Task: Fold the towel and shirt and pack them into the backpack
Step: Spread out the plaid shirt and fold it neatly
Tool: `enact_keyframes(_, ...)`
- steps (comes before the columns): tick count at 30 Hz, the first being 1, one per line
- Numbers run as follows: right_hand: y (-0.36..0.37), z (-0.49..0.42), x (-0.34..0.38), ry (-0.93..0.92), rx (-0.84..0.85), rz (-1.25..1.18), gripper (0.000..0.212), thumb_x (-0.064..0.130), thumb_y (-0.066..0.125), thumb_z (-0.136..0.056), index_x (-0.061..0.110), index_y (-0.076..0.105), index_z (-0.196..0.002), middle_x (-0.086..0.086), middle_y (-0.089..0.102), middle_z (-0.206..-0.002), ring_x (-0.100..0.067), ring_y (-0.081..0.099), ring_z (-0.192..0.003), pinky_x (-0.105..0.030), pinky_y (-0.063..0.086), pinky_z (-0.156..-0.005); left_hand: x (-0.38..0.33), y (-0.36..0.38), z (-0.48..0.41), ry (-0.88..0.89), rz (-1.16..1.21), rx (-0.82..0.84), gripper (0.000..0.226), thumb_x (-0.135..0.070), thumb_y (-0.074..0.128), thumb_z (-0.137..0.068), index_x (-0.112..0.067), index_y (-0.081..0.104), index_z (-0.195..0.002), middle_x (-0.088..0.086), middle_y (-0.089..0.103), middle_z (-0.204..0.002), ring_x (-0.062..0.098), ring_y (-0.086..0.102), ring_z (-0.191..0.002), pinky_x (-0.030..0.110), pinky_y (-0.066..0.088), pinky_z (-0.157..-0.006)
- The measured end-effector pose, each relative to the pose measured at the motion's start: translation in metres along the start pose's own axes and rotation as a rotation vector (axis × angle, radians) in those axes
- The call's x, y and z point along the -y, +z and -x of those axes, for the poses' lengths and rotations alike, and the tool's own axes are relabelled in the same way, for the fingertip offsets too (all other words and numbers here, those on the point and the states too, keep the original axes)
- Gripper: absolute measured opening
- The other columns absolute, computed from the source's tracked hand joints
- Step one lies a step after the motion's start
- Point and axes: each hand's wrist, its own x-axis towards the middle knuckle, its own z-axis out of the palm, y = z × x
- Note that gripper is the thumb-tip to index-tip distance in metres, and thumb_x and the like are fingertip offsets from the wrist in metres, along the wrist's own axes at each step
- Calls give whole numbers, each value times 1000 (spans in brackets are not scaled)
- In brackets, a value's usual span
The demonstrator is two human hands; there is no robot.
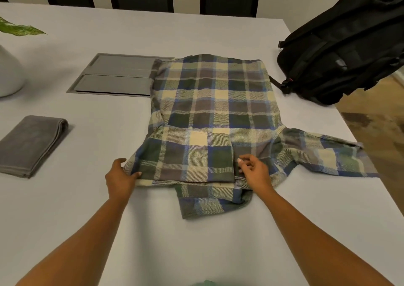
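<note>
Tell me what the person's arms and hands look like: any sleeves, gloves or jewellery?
Both arms are bare right to the picture's edge: no sleeves show. The left hand and right hand wear no gloves, rings or watch that I can see. The nails look pale, perhaps painted.

You are looking down at a pale grey table (pixel 153 231). A plaid shirt (pixel 218 102) is lying across its middle, overlapping the right end of a recessed grey panel (pixel 113 78). A folded grey towel (pixel 30 145) is resting at the left, a white vase (pixel 8 73) is standing beyond it, and a black backpack (pixel 341 51) is sitting at the far right corner.
</note>
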Motion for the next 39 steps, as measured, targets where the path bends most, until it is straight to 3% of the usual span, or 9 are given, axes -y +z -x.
enact_keyframes(5,-16,21,-24,-33,-358,55,11,11,53,-93,4,60,-89,-6,58,-74,-22,54,-69,-30,42,-62,2,11,23,145,-239,-117,47,-12,70,-81,0,52,-122,24,50,-123,41,45,-114,52,40,-90)
enact_keyframes(9,-27,35,-43,-39,-432,132,8,9,56,-90,5,55,-83,-6,53,-70,-22,50,-64,-25,35,-54,-3,35,56,710,-414,-146,23,-33,63,-82,-10,64,-87,12,59,-98,29,49,-94,42,39,-73)
enact_keyframes(15,-32,57,-53,-301,-202,366,12,9,70,-78,11,58,-75,-1,58,-69,-15,51,-61,-10,35,-54,-28,70,91,1339,-456,305,42,-60,44,-77,-23,65,-78,-8,59,-77,8,43,-77,21,37,-65)
enact_keyframes(19,-31,59,-59,-436,-26,445,30,7,68,-77,12,66,-107,-2,65,-104,-17,59,-97,-17,43,-79,-31,83,98,1445,-650,428,33,-60,67,-65,-29,72,-78,-14,61,-73,8,58,-68,20,45,-58)
enact_keyframes(24,-35,61,-52,-643,5,586,35,3,76,-67,9,66,-100,-7,63,-99,-25,61,-89,-26,52,-65,-31,83,96,1353,-435,610,10,-19,78,-64,-15,71,-71,-3,64,-66,14,61,-56,18,48,-45)
enact_keyframes(28,-31,59,-48,-609,94,615,23,24,73,-73,15,74,-94,-4,61,-99,-24,53,-89,-34,51,-68,-45,65,91,1153,-308,835,24,-28,60,-82,-9,72,-89,2,67,-81,12,59,-71,16,43,-62)
enact_keyframes(31,-34,55,-28,-560,189,521,38,44,57,-64,13,75,-77,2,55,-91,-18,43,-89,-27,41,-73,-55,54,82,933,-276,990,24,-24,65,-86,-3,71,-93,2,64,-82,5,54,-69,7,40,-64)
enact_keyframes(36,-36,46,18,-396,561,509,26,37,58,-60,22,41,-48,6,42,-67,-12,42,-72,-31,38,-61,-64,50,66,663,-421,1251,23,-18,66,-85,2,69,-96,17,69,-95,15,58,-77,20,46,-71)
enact_keyframes(39,-36,40,15,-267,621,604,38,36,64,-75,11,48,-51,-6,49,-67,-21,50,-67,-38,42,-61,-62,50,67,662,-466,1232,23,-23,65,-86,-8,70,-103,6,69,-103,10,58,-85,14,44,-75)
